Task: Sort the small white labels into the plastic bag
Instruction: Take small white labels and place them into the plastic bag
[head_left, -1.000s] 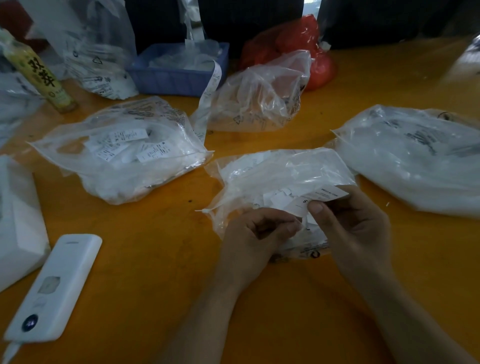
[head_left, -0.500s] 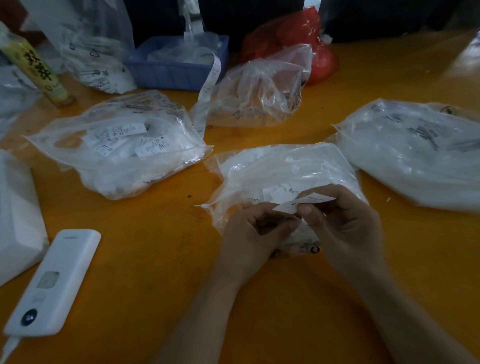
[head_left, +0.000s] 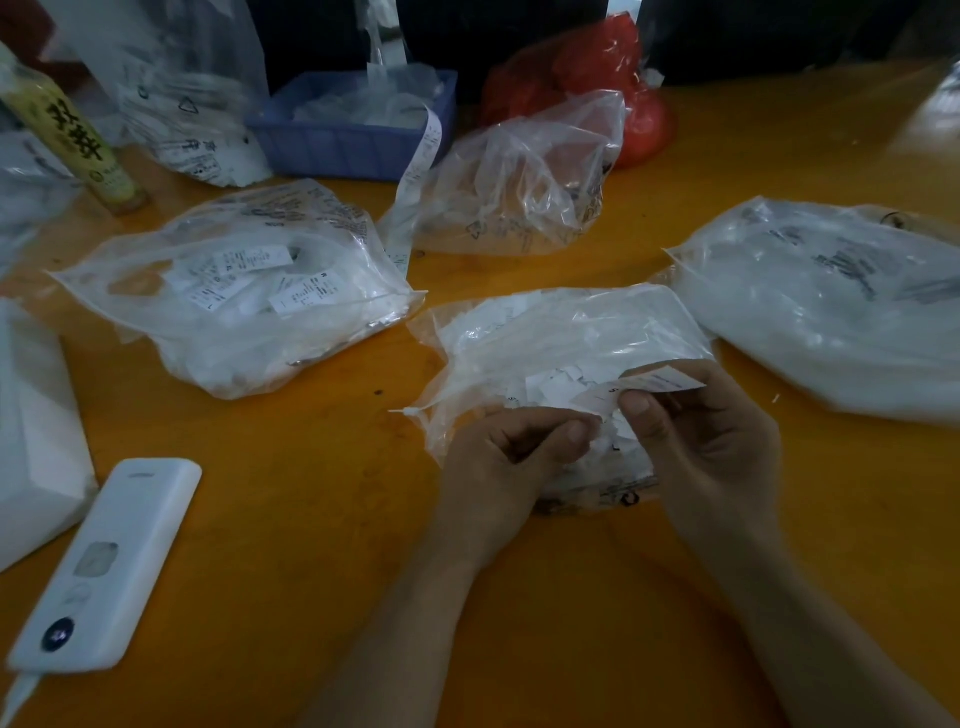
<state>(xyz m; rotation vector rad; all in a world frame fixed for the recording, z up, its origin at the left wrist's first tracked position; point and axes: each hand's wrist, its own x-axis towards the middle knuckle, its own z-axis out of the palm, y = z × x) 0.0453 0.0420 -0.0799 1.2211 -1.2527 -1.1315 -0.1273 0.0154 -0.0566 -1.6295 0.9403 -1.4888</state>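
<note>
Hands come first, close to you, over the yellow table (head_left: 291, 519). Your right hand (head_left: 711, 447) pinches one small white label (head_left: 652, 383) between thumb and fingertips, just above the plastic bag (head_left: 561, 338) in front of you. Your left hand (head_left: 514, 457) is curled at the near edge of that bag; it seems to pinch the plastic, but I cannot tell for sure. The bag lies flat and already has many white labels inside.

The label is thin and light. If your pinch slips, I think it could flutter down onto the table and not into the bag. If the bag's mouth falls shut, the label may catch on the rim.

To your left lies a white remote (head_left: 109, 566). Farther off sit two more full bags, one on the left (head_left: 244, 291) and one on the right (head_left: 831, 312). Put the label in the wrong one and the sort is spoiled. At the back stand a blue tray (head_left: 343, 140) and a red bag (head_left: 582, 73).
</note>
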